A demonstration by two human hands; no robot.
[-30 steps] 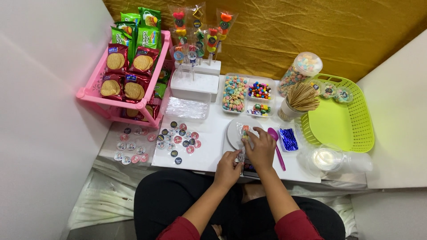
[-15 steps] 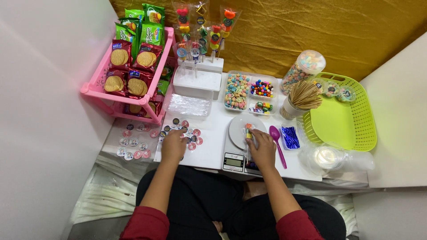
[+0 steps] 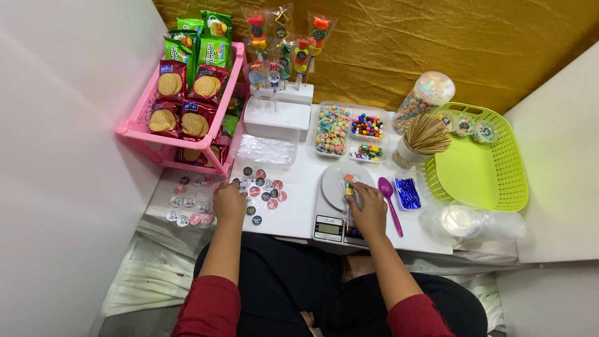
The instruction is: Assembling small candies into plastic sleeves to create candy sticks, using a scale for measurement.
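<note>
My left hand (image 3: 229,201) rests fingers-down on the round stickers (image 3: 261,187) scattered over the white table, touching one at the left of the cluster. My right hand (image 3: 368,209) lies on the white kitchen scale (image 3: 334,187), its fingers pinching a small wrapped candy skewer (image 3: 349,185) that lies on the round weighing plate. A purple spoon (image 3: 389,195) lies just right of that hand.
A pink rack of biscuit packets (image 3: 187,106) stands at far left, a white stand with wrapped candy skewers (image 3: 279,115) behind, a divided candy tray (image 3: 349,131), a cup of wooden sticks (image 3: 421,140), a marshmallow jar (image 3: 424,97), a green basket (image 3: 480,168), blue twist ties (image 3: 408,192) and clear lidded cups (image 3: 465,221).
My left hand left the scale, swung left to the stickers and has slid further left. My right hand stayed on the scale plate with the candy skewer.
</note>
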